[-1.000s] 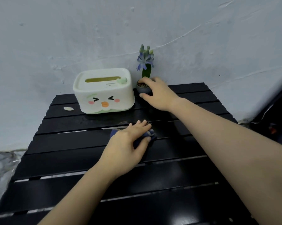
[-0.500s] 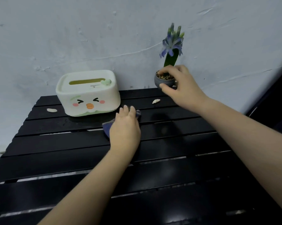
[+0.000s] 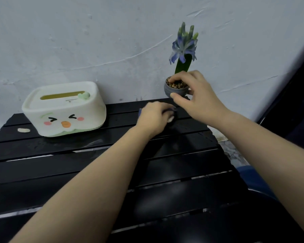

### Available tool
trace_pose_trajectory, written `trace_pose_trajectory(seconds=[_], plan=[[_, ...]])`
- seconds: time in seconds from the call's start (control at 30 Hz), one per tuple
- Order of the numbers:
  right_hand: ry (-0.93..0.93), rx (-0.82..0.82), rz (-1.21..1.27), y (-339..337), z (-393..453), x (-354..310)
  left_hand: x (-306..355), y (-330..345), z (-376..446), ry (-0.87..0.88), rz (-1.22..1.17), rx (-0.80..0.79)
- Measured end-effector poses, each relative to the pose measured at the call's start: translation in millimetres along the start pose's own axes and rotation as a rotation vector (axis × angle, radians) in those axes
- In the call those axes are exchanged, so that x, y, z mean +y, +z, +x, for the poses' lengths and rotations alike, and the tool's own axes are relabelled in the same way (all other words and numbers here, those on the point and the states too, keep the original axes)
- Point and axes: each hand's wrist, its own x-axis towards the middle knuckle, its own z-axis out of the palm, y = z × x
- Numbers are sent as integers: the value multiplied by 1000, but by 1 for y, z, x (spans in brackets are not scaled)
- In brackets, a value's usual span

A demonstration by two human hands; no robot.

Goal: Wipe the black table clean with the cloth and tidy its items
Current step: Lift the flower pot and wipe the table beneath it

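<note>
While the right hand (image 3: 198, 100) holds the small grey flowerpot with a blue bloom (image 3: 176, 89) above the far right edge, fingers pinching its rim, the left hand (image 3: 154, 117) presses a dark blue cloth (image 3: 170, 111) flat on the black slatted surface (image 3: 77, 172), right of the white duck-faced tissue box (image 3: 64, 109), with pale scraps (image 3: 23, 130) nearby.

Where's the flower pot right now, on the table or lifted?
Head view: the flower pot is lifted above the black table's far right corner, gripped by the right hand.
</note>
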Motion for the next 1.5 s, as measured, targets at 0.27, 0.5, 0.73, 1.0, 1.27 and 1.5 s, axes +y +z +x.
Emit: trace_pose_trajectory(seconds=[0.27,0.5,0.73,1.0,1.27,1.5], plan=[[-49,-19,-12,-13,8,-14,28,-17,-69,233,-492,-268],[-34,-36,-12,-20,18,-8,-42,-10,-8,-225,299,255],[-56,-38,25,-14,26,5,13,29,30,-96,97,203],[-62,-36,-27,-27,22,15,48,51,16,274,-299,-234],[-71,-15,-17,-35,26,7,58,18,-31,324,-477,-523],[-68,-16,-22,-31,24,6,-8,13,40,-53,-254,89]])
